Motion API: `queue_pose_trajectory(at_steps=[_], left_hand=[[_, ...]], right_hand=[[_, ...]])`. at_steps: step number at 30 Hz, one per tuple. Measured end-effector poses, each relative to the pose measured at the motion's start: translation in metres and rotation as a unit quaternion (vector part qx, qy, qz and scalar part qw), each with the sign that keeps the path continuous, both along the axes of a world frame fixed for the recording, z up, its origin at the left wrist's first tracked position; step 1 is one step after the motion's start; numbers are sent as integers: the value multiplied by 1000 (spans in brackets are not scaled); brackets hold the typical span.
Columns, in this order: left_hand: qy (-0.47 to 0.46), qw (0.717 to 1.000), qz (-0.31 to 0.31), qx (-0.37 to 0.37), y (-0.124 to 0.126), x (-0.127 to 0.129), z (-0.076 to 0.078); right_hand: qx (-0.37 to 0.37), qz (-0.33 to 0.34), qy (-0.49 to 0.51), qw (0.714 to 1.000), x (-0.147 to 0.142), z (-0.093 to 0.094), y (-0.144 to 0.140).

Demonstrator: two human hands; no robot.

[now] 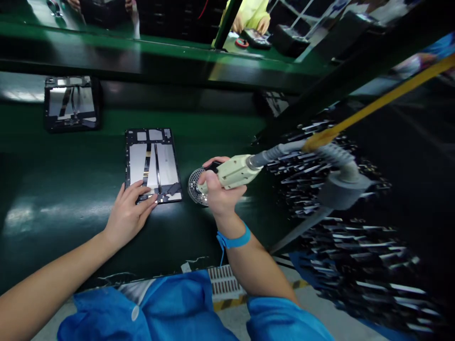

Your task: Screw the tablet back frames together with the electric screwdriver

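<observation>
On the green worktop lies an opened tablet (165, 163), its white inner panel and dark ribbon cables facing up. My left hand (130, 213) rests over its lower left edge, fingers stretched out and touching the lower strip. To the right of the tablet, my right hand (222, 196) is wrapped round a cream powered hand tool (236, 171), which looks like an electric screwdriver. A grey hose runs from its back end. Just beyond the right hand is a round perforated metal disc (194, 184), partly covered by the hand; whether the tool touches it, I cannot tell.
Stacked tablets (73, 102) sit at the back left, and another device (275, 102) at the back right. A yellow strap (384, 104) holds up the hose (337, 158). Racks of dark parts (359, 251) stand at the right. Across the bench are a co-worker's hands (263, 23).
</observation>
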State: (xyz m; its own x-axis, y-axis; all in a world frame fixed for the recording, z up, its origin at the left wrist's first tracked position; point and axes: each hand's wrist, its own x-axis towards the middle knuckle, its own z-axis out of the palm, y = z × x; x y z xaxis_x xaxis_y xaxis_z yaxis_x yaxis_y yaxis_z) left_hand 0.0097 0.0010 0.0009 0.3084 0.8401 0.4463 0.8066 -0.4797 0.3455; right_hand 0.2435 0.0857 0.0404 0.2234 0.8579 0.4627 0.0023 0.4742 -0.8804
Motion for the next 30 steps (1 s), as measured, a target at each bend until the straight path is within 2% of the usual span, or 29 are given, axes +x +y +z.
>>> queue_pose_trajectory(at_steps=[11,16,20,24,30], left_hand=[[-24,1000,-1,-16,0,0,-2],[-34,999,10,-14,4,5,-5],[-39,999,11,-13,8,9,-6],[-46,999,11,-17,8,9,-7],[-46,999,6,-22,8,10,-4]], right_hand=[[5,-6,2,1000,4,-5,4],[25,8,20,999,-2,16,-5],[46,102,45,993,-25,32,-19],[34,187,26,981,-49,23,-23],[26,167,11,986,-57,5,-17]])
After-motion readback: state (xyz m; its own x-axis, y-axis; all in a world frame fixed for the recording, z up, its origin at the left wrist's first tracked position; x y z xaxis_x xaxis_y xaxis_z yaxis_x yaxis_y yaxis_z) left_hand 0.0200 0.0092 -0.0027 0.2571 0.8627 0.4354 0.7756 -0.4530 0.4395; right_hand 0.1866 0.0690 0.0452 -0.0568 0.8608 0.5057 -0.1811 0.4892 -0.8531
